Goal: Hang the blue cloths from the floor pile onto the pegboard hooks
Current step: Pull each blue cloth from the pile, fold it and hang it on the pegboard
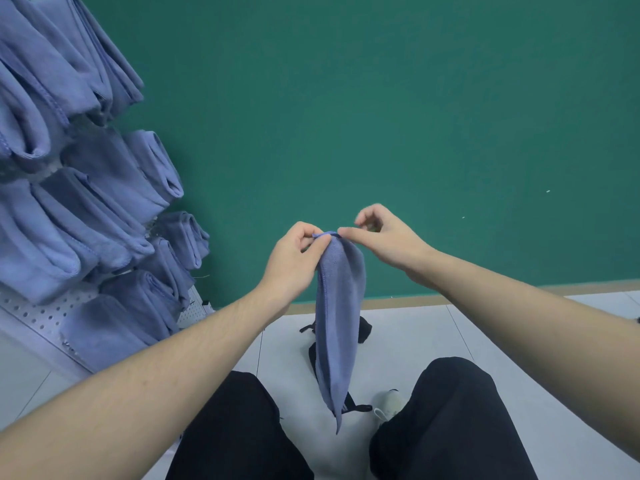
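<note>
The step in hand looks like finding and opening the top edge of one blue cloth (341, 306) so a hook can take it. To do it well, I would keep the left hand (294, 261) firm on the corner, let the right hand (384, 237) work along the hem until a loop or fold stands open, and only then turn toward the pegboard (38, 317) at the left. The left fingers pinch the cloth's upper corner; the right thumb and forefinger touch the hem just beside them, the other right fingers loosely curled and apart. The cloth hangs in mid-air between the knees, above the floor (433, 334), in a long narrow fold tapering to a point, soft and nappy, with a stitched edge. Many hung cloths (69, 216) already crowd the pegboard.
</note>
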Action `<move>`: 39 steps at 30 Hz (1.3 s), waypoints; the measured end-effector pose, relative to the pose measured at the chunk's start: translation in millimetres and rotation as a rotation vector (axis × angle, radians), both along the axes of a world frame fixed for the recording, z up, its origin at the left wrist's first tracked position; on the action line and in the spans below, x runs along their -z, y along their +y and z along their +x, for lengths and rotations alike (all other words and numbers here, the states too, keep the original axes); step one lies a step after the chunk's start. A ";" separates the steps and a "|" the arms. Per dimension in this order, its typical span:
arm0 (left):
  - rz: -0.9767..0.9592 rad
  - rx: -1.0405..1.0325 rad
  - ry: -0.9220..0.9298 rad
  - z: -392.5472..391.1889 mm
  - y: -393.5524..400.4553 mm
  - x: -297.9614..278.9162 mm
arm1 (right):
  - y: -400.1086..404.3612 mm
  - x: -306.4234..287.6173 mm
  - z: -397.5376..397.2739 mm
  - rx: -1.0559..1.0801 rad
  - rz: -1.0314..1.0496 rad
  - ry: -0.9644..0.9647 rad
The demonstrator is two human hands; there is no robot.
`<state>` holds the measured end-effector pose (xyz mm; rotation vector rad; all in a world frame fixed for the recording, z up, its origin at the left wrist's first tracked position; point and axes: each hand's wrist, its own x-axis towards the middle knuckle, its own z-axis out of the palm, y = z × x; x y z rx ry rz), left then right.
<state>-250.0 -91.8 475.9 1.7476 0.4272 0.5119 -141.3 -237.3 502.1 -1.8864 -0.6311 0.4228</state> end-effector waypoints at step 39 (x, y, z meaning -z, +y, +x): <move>0.149 -0.008 0.004 -9.8 25.2 -3.0 | -23.3 2.4 4.9 -0.172 0.028 -0.310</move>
